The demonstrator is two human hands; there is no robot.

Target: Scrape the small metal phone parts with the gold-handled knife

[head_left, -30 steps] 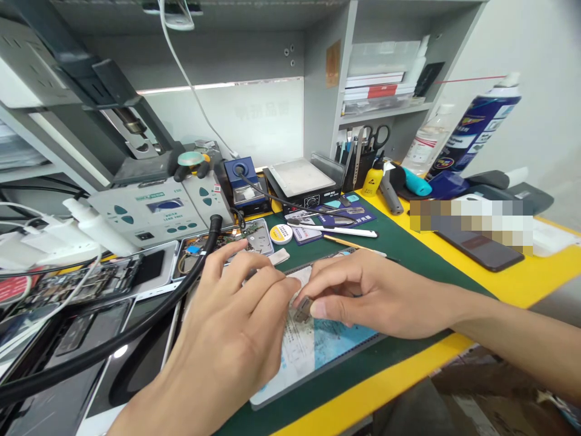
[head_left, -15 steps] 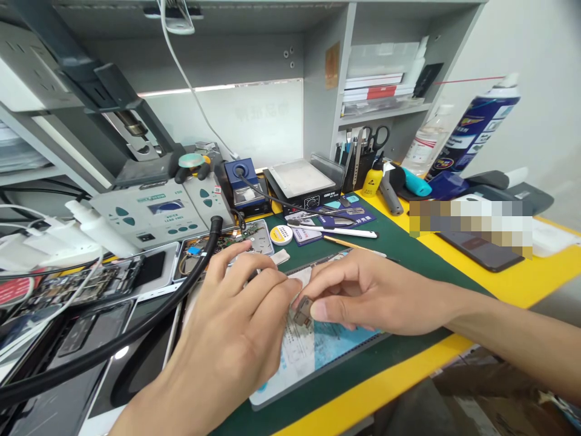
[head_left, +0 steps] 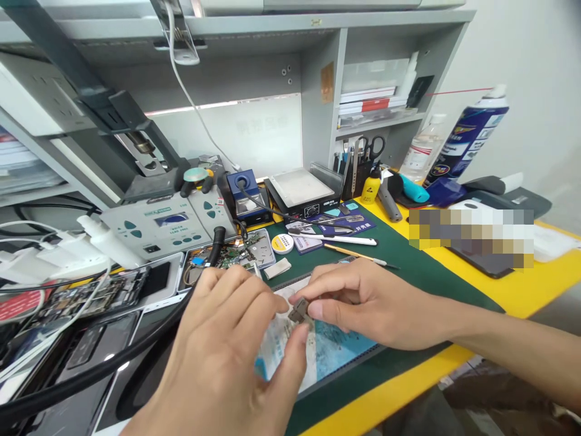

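My right hand (head_left: pixel 363 306) pinches a small dark metal part (head_left: pixel 299 313) between thumb and forefinger, just above a blue and white work mat (head_left: pixel 333 351). My left hand (head_left: pixel 227 357) lies close beside it with fingers curled, its thumb under the part and its fingertips at the part's left side. What the left fingers hold, if anything, is hidden. Both hands hover over the green bench mat (head_left: pixel 408 272) near the front edge.
A thick black hose (head_left: pixel 136 345) crosses at the left over opened phones (head_left: pixel 113 290). Behind stand a soldering station (head_left: pixel 158 221), a blue tip holder (head_left: pixel 245 191), a hot plate (head_left: pixel 302 188), a solder tin (head_left: pixel 282 243), a white pen (head_left: pixel 345 240), scissors (head_left: pixel 374 148) and a spray can (head_left: pixel 467 139).
The view has tilted down slightly. My left hand has slid toward me and its thumb has come up under the part. My right hand keeps its pinch on the part.
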